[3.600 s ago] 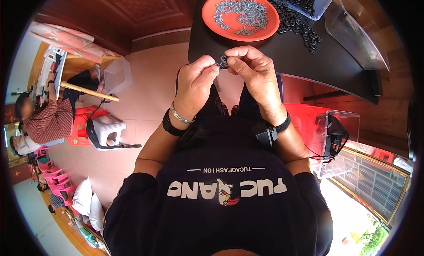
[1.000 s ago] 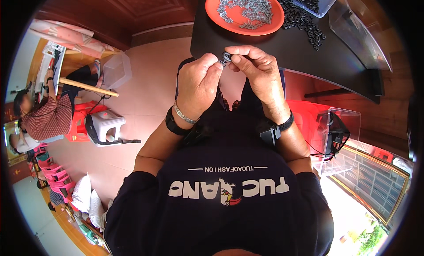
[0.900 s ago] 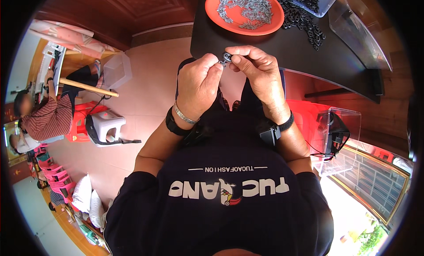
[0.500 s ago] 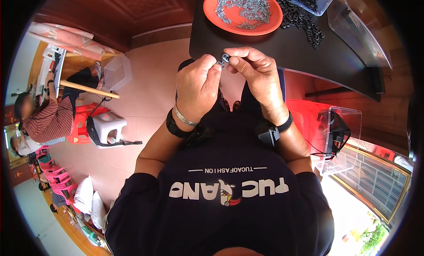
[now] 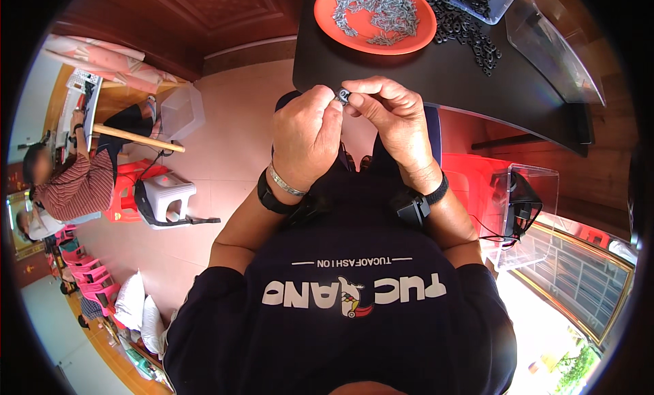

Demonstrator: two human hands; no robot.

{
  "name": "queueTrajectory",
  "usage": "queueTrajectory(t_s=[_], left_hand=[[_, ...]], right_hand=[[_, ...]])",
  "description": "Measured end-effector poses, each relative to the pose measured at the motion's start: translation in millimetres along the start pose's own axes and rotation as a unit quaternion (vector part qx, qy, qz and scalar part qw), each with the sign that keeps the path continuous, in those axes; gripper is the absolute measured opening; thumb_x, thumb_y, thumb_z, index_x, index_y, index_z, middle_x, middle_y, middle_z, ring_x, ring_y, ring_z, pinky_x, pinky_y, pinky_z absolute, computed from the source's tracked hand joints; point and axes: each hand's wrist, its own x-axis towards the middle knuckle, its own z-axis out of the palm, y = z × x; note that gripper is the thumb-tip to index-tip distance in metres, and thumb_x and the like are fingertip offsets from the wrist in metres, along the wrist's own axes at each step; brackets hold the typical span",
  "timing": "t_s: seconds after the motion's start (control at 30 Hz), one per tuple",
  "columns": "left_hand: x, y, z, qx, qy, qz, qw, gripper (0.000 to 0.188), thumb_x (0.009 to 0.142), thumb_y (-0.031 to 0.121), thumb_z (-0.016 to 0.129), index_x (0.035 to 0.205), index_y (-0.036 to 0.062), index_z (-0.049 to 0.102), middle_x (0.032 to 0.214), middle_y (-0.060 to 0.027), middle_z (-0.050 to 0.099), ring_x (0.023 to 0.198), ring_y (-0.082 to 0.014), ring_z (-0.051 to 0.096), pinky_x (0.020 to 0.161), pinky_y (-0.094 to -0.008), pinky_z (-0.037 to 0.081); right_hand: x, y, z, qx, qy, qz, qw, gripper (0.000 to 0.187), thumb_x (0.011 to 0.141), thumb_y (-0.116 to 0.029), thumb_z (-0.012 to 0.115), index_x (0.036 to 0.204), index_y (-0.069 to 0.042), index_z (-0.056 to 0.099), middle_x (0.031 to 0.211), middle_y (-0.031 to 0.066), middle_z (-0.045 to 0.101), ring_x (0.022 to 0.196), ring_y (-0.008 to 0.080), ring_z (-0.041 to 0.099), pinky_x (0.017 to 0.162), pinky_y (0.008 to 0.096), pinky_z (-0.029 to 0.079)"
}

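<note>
My right hand (image 5: 394,121) pinches a small black ring-shaped part (image 5: 344,94) between thumb and forefinger, its paler inner face showing. Closed thumb to forefinger, my left hand (image 5: 308,132) meets that part from the other side; small grey screws it holds are mostly hidden by the fingers. Both hands are above my lap, just off the table's near edge. Beyond them an orange-red plate (image 5: 329,39) carries many thin grey screws (image 5: 392,17). To its right, loose black parts (image 5: 466,35) like the held one lie heaped on the black table (image 5: 538,112).
A clear plastic bin (image 5: 503,1) stands at the table's far side, beside a leaning transparent panel (image 5: 555,44). Right of me is a red chair (image 5: 455,173) with a clear box (image 5: 528,248). At left, another person (image 5: 78,180) sits near a grey-white stool (image 5: 167,197).
My right hand has brought the black part slightly left, against my left fingertips. The part has turned a little, and the grey bits by my left fingers show less.
</note>
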Motion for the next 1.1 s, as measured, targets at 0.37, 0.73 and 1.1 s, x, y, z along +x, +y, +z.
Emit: queueTrajectory(t_s=[0.37,0.73,1.1], left_hand=[[0.6,-0.6,-0.4,0.013,0.001,-0.003,1.0,0.01,0.081,0.007,0.053,0.073,0.0009,0.051,0.065,-0.016,0.054,0.057,-0.0335,0.054,0.053,-0.0394,0.042],[1.0,-3.6,2.5,-0.049,0.015,-0.04,0.998,0.014,0.084,0.008,0.051,0.074,-0.0009,0.051,0.057,-0.0154,0.048,0.049,-0.0297,0.048,0.049,-0.0368,0.039],[9.1,-10.1,3.0,-0.311,-0.075,-0.177,0.931,0.023,0.089,0.015,0.052,0.073,-0.0003,0.053,0.056,0.0014,0.045,0.05,-0.006,0.04,0.047,-0.023,0.032]], right_hand=[[1.3,-0.7,0.4,0.007,-0.007,-0.016,1.0,0.02,0.087,0.001,0.062,0.106,-0.002,0.067,0.087,0.0023,0.065,0.077,0.0079,0.059,0.073,0.0214,0.049],[-0.2,-0.1,6.8,-0.027,-0.031,-0.052,0.998,0.034,0.08,0.006,0.067,0.112,-0.004,0.063,0.095,0.0005,0.062,0.086,0.0073,0.058,0.078,0.0224,0.05],[1.9,-8.2,-5.0,-0.12,-0.021,-0.035,0.992,0.034,0.077,0.006,0.07,0.108,-0.006,0.065,0.093,-0.0013,0.06,0.085,0.0062,0.058,0.074,0.0209,0.049]])
